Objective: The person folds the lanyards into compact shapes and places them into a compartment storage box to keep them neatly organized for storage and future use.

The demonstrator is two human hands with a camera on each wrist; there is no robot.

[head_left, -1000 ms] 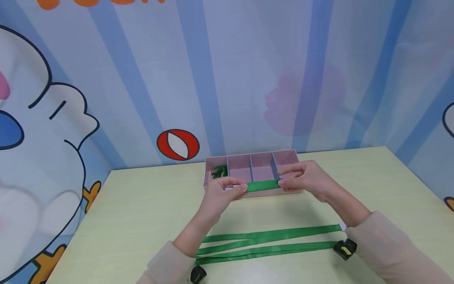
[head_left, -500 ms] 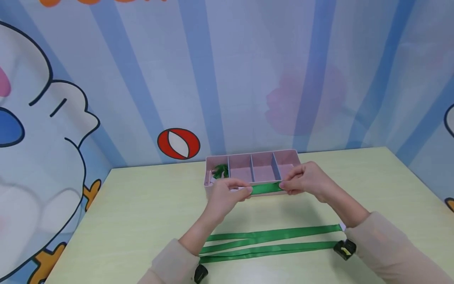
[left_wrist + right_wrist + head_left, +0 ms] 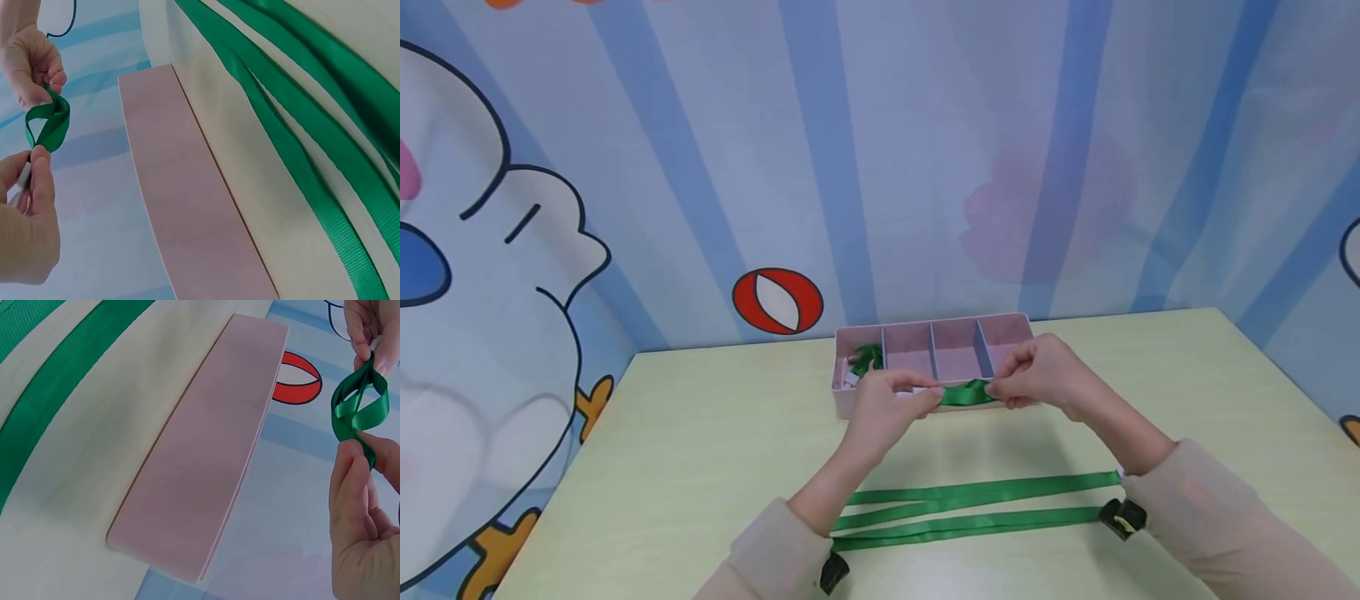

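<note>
A short green ribbon (image 3: pixel 966 393) is stretched between my two hands above the front of the pink box (image 3: pixel 887 403). My left hand (image 3: pixel 883 417) pinches one end between thumb and fingers; a thin whitish piece (image 3: pixel 22 181) shows in that grip in the left wrist view. Thumb and fingers of my right hand (image 3: pixel 1052 379) pinch the other end. Between them the ribbon bends into a loop, clearly seen in the right wrist view, where the looped ribbon (image 3: pixel 359 403) has an opening in its middle.
Several long green ribbon strips (image 3: pixel 985 493) lie across the pale table (image 3: pixel 722 442) below my forearms. Dividers split the box; its left compartment holds a green ribbon bundle (image 3: pixel 867 358). Black devices sit by my left sleeve (image 3: pixel 775 542) and right sleeve (image 3: pixel 1195 492). A patterned cloth backdrop (image 3: pixel 910 167) stands behind.
My left hand has moved right, toward my right hand. The ribbon between them, flat and taut before, is now shorter in view and curls into a loop.
</note>
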